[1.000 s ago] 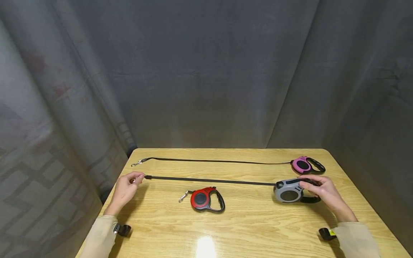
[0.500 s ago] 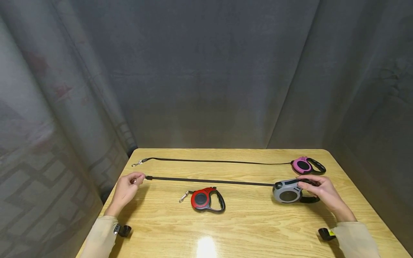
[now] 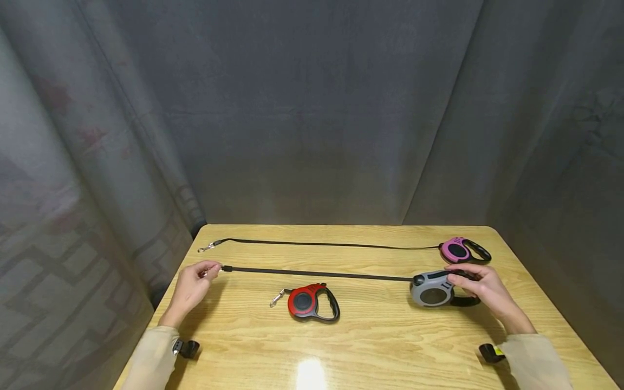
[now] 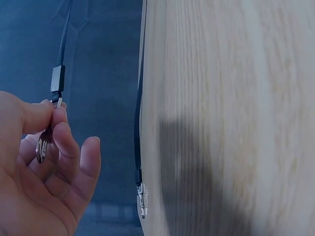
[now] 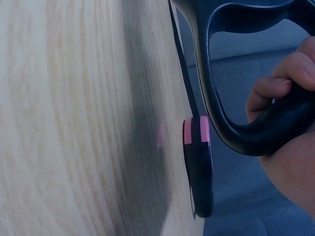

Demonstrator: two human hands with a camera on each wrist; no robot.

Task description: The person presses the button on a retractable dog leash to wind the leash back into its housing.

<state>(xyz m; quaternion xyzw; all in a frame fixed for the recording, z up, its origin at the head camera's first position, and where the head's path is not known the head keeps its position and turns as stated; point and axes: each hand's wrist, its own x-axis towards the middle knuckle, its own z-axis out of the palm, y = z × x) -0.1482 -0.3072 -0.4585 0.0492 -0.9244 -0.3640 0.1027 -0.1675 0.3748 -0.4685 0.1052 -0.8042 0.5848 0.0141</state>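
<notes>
Wooden table [image 3: 380, 346] before grey curtains [image 3: 312, 108], my left hand [image 3: 191, 287] pinching the leash clip [image 4: 43, 146], my right hand [image 3: 480, 292] gripping the grey retractable leash [image 3: 431, 290] at table right, red leash [image 3: 312, 302] and pink leash [image 3: 460, 250] lying nearby.

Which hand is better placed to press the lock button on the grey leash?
Probably the right hand: it already grips the grey retractable leash at its handle, while the left hand pinches the far metal clip.
</notes>
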